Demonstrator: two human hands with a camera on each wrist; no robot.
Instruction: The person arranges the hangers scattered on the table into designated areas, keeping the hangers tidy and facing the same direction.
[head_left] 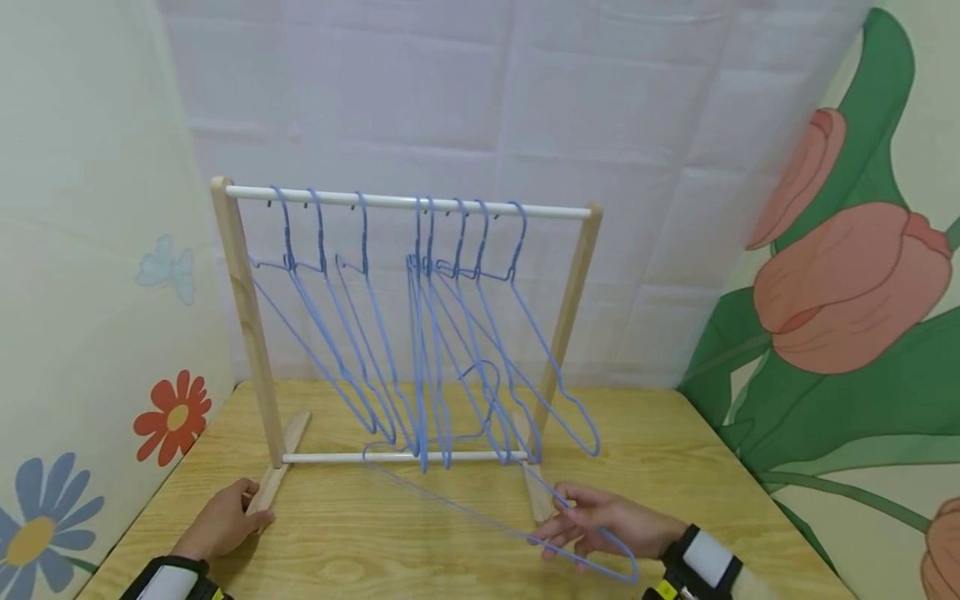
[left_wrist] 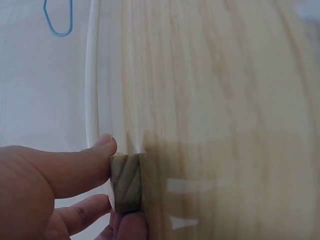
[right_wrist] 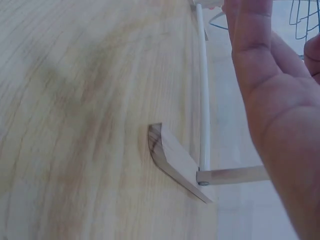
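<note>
My left hand [head_left: 223, 518] grips the front end of the left wooden foot of a small clothes rack [head_left: 245, 333]. The left wrist view shows thumb and fingers on either side of the foot's end [left_wrist: 127, 182]. On the right, my right hand [head_left: 600, 521] holds a blue clothes hanger [head_left: 450, 502] by one end, low in front of the rack. Its hook [head_left: 492, 375] points up and back, overlapping the hanging hangers in the head view. My right palm and fingers [right_wrist: 252, 60] fill the upper right of the right wrist view, where the held part is mostly hidden.
Several blue hangers [head_left: 375, 308] hang from the rack's white top bar [head_left: 390, 200], with small dark pegs under it. A white lower bar [head_left: 337, 457] joins the two feet. The rack stands on a wood-grain table [head_left: 360, 550], with a white cloth [head_left: 450, 100] behind and floral walls at both sides.
</note>
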